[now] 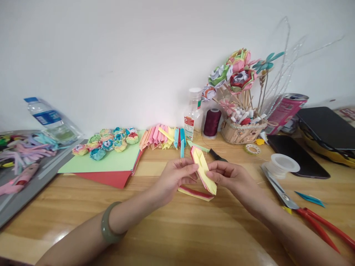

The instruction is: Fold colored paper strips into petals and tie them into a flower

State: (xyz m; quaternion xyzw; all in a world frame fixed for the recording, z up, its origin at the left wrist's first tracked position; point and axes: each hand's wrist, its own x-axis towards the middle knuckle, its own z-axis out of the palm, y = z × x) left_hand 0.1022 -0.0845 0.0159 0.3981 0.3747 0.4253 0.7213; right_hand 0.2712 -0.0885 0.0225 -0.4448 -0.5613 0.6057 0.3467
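Left hand (177, 175) and right hand (226, 177), each pinching one side of a folded yellow-and-pink paper piece (203, 168), held tilted above mid-tabletop (172, 229). Folded strip (195, 193) lies beneath; red-handled scissors (299, 207) toward the right edge.

Both forearms reached inward; the left hand (174, 176) and right hand (229, 176) met, fingers pinched shut, palms facing.
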